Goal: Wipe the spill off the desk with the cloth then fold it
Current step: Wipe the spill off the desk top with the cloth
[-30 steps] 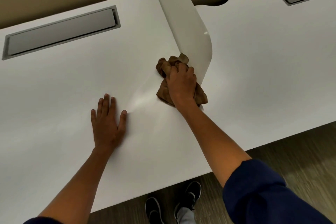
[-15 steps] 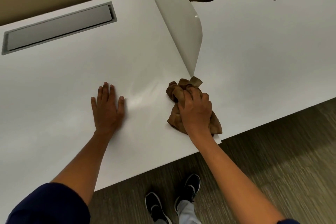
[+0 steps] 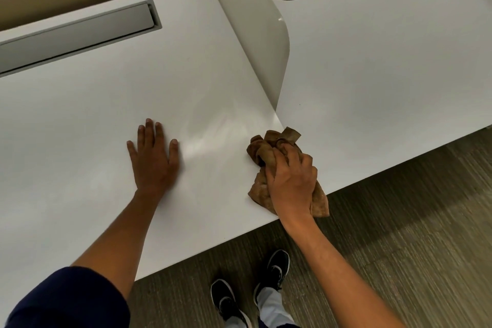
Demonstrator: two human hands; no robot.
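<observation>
A crumpled brown cloth [image 3: 262,149] lies bunched at the front right corner of the white desk [image 3: 80,128], part of it hanging over the front edge. My right hand [image 3: 291,180] presses down on it, fingers curled into the fabric. My left hand [image 3: 153,157] rests flat on the desk to the left, fingers spread, holding nothing. Between the two hands a faint shiny streak [image 3: 213,136] shows on the surface.
A white divider panel [image 3: 255,26] stands upright between this desk and the neighbouring desk [image 3: 386,74]. Each desk has a grey cable flap [image 3: 77,32] at the back. Below the front edge are striped carpet [image 3: 399,261] and my black shoes [image 3: 226,301].
My right hand has dragged the cloth from beside the divider's end toward me, down to the desk's front corner. My left hand has stayed flat in place.
</observation>
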